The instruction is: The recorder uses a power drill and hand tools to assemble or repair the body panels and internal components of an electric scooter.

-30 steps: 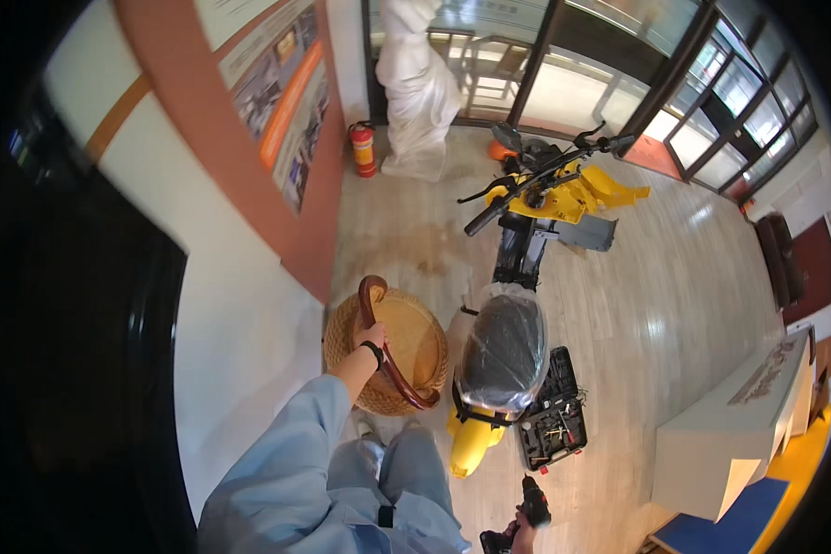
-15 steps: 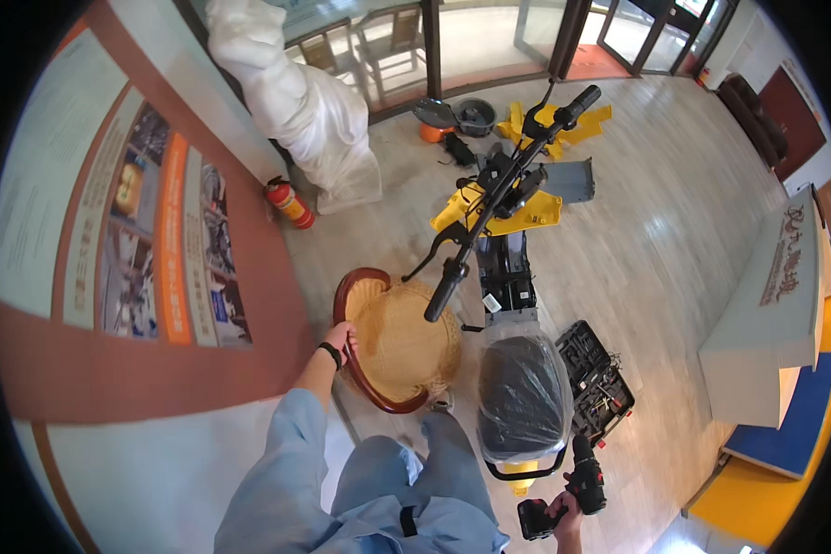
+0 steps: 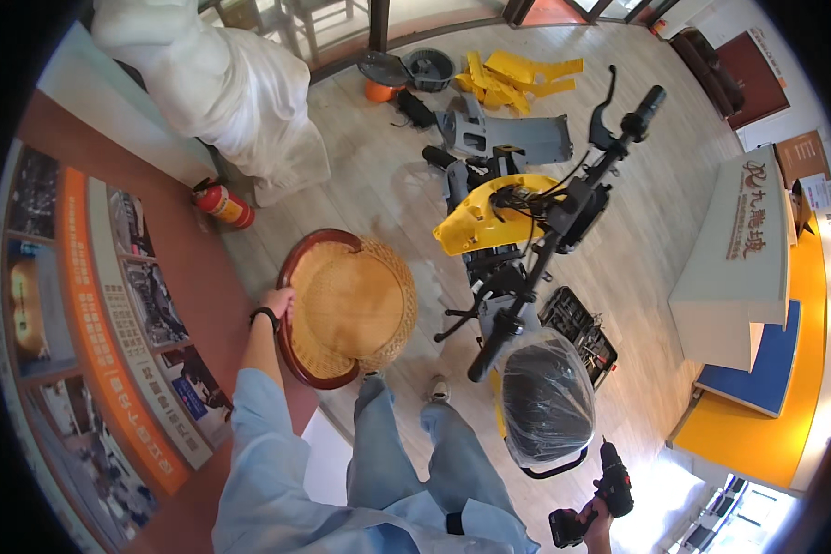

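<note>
My left hand [image 3: 284, 303] is closed around the reddish-brown wooden rail of a low, round rattan chair [image 3: 353, 300], with its woven seat facing up. Down at the lower right, my right hand [image 3: 598, 519] grips a black cordless drill [image 3: 614, 487] by its handle, the bit pointing away from me. Between the two hands stands a partly stripped scooter. Its seat [image 3: 547, 397] is wrapped in clear plastic, and its black handlebar [image 3: 577, 208] rises above a yellow body panel [image 3: 494, 217]. An opened tool case [image 3: 582, 328] lies on the floor just beyond the seat.
Yellow panels [image 3: 517, 78], a grey panel [image 3: 531, 138], a dark basin [image 3: 429, 69] and an orange container [image 3: 383, 90] lie ahead on the floor. A fire extinguisher [image 3: 223, 204] and a white-draped figure [image 3: 249, 111] line the left wall. At right stands a reception desk [image 3: 729, 268].
I have stepped forward and my view has turned. The chair appears farther from the scooter's seat and closer to the fire extinguisher. Each hand keeps its hold.
</note>
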A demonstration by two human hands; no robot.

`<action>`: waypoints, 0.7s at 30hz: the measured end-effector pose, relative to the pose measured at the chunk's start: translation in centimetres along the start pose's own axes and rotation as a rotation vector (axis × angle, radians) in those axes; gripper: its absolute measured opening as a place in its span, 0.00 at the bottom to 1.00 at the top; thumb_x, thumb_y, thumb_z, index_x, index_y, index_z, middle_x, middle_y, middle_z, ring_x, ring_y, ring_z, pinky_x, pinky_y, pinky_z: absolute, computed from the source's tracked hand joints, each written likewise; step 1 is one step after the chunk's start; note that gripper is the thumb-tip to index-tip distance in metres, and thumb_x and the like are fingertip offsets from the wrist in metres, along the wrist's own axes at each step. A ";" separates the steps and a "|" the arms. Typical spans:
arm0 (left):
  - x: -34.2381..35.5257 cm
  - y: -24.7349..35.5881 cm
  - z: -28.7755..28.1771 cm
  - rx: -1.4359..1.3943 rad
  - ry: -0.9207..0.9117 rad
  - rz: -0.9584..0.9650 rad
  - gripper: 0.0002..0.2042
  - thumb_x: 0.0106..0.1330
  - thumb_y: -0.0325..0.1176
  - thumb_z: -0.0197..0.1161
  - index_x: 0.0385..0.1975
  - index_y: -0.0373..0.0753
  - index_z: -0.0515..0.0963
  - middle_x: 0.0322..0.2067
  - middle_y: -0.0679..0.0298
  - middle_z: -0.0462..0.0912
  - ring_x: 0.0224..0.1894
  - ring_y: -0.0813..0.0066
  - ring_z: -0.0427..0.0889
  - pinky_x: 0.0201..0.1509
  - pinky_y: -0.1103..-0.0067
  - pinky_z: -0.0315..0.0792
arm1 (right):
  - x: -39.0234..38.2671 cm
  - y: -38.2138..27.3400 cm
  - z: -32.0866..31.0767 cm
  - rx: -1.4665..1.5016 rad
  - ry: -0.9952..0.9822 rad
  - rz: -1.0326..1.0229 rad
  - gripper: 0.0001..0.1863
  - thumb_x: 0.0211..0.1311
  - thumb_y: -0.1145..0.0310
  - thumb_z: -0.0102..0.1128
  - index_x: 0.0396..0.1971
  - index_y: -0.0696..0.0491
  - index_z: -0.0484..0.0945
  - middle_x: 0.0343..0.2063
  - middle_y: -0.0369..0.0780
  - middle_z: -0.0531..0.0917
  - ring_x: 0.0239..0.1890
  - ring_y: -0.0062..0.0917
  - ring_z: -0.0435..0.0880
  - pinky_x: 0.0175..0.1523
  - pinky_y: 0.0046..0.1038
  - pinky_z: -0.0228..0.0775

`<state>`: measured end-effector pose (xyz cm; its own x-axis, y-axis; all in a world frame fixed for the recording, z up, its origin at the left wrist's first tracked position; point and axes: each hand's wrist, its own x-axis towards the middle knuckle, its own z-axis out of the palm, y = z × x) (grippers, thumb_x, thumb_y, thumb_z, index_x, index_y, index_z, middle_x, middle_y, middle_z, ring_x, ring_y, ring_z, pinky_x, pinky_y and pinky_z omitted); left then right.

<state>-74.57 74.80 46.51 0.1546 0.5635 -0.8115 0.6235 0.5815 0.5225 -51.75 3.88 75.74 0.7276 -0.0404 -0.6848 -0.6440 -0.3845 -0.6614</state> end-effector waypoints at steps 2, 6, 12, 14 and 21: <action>2.8 -0.2 -3.9 0.157 0.111 -0.084 0.10 0.54 0.33 0.58 0.29 0.31 0.75 0.24 0.54 0.78 0.25 0.62 0.79 0.28 0.68 0.74 | -1.0 0.5 1.2 0.091 0.045 0.085 0.27 0.52 0.69 0.50 0.55 0.56 0.65 0.11 0.34 0.66 0.10 0.19 0.63 0.19 0.25 0.64; 5.1 -2.5 -6.4 0.543 0.608 0.027 0.23 0.54 0.35 0.61 0.48 0.28 0.70 0.45 0.47 0.75 0.46 0.55 0.77 0.48 0.64 0.73 | -2.3 0.7 3.9 0.015 0.030 0.109 0.27 0.52 0.67 0.50 0.55 0.56 0.65 0.12 0.34 0.66 0.10 0.20 0.64 0.20 0.25 0.65; 5.5 -4.2 -11.8 0.330 0.284 0.026 0.39 0.54 0.36 0.65 0.64 0.34 0.52 0.62 0.46 0.56 0.61 0.51 0.62 0.63 0.64 0.62 | -1.2 2.8 6.2 -0.006 -0.058 0.182 0.28 0.53 0.66 0.49 0.57 0.55 0.63 0.12 0.34 0.66 0.11 0.20 0.64 0.21 0.26 0.66; 1.6 -1.0 -6.8 0.725 0.695 -0.058 0.36 0.54 0.34 0.61 0.63 0.34 0.54 0.61 0.46 0.58 0.62 0.50 0.61 0.65 0.64 0.59 | -1.4 2.6 7.0 0.053 -0.061 0.198 0.28 0.53 0.66 0.49 0.57 0.55 0.63 0.12 0.34 0.66 0.11 0.20 0.64 0.21 0.26 0.66; -7.5 -6.5 6.9 0.256 0.008 0.293 0.10 0.58 0.35 0.56 0.33 0.35 0.76 0.31 0.58 0.79 0.37 0.71 0.77 0.37 0.77 0.70 | -2.0 2.2 9.9 0.287 -0.107 0.163 0.27 0.56 0.71 0.48 0.58 0.55 0.63 0.14 0.35 0.66 0.13 0.20 0.65 0.26 0.27 0.68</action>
<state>-74.49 62.70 47.40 0.3491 0.6890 -0.6351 0.7254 0.2303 0.6486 -56.96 12.22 72.58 0.5907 0.0229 -0.8065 -0.8009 -0.1048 -0.5896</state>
